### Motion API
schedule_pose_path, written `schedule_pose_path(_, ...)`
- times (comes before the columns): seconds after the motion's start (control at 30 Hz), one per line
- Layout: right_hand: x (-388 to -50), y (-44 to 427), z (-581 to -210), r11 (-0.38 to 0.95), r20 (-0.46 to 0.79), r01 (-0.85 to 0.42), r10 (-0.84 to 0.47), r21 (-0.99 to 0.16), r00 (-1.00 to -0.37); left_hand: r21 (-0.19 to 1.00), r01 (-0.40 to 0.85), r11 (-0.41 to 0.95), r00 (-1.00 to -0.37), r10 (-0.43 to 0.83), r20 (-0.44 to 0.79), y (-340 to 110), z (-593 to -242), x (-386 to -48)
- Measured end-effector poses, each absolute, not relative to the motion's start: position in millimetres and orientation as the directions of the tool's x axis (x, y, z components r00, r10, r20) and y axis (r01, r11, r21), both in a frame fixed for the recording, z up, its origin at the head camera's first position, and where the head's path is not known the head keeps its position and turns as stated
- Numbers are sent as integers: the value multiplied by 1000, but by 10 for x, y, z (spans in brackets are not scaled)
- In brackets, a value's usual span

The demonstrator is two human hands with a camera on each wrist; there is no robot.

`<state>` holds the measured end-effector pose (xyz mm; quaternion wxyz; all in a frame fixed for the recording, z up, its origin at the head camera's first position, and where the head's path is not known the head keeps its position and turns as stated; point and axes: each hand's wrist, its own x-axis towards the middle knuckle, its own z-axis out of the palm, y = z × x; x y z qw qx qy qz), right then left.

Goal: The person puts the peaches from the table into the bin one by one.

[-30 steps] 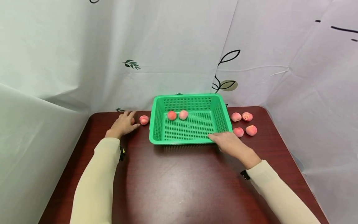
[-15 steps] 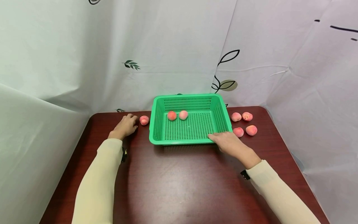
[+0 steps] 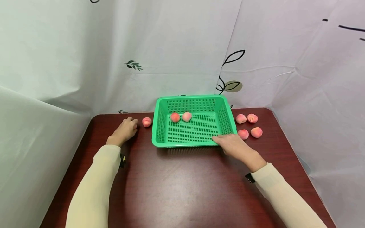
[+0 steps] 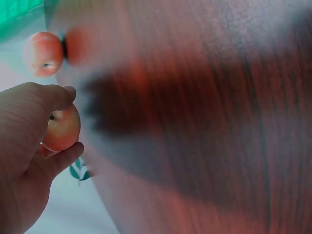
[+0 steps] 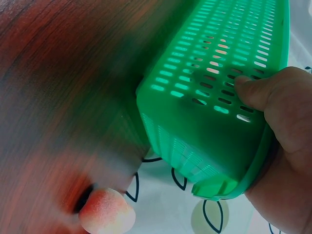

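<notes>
2 peaches (image 3: 175, 117) sit inside the green basket (image 3: 185, 145), toward its back left. Left hand (image 3: 124, 130): thumb and fingers curled partway around 1 held peach (image 4: 66, 129), left of the basket, likely so it cannot roll. Between: 1 loose peach (image 3: 146, 122). Right hand (image 3: 232, 146) grips the basket's front-right rim, presumably steadying it. 4 more peaches (image 3: 243, 134) lie right of the basket.

The peach (image 4: 63, 129) is round, yellow-orange with red patches, its stem hollow in sight; it sits between the thumb and fingers of the left hand (image 4: 19, 136), left of the basket (image 3: 182, 145). The basket is green and rectangular, with slotted walls, standing upright, its open top up, with two peaches (image 3: 175, 117) side by side inside, back left.
</notes>
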<state>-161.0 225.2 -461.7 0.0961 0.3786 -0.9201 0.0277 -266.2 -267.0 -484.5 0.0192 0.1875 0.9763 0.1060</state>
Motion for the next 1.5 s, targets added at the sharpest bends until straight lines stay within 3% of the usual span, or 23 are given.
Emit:
schedule_pose_path(0.37, -1609, 2250, -4606, 710, 189, -704, -695, 23, -694, 185, 446, 876, -894, 424, 148, -2677, -4592, -2551)
schedule_pose_path(0.7, -1618, 2246, -4613, 717, 184, -697, -688, 24, -702, 117, 563, 818, -802, 506, 317, -2553, -4340, -2500)
schedule_pose_path(1.0, -1610, 2249, -4596, 716, 177, -698, -689, 16, -703, 142, 566, 812, -783, 475, 402, -2379, -4081, -2408)
schedule_pose_path(1.5, -1604, 2254, -4604, 715, 189, -699, -689, 20, -699, 111, 653, 749, -700, 541, 465, -1866, -3656, -2327)
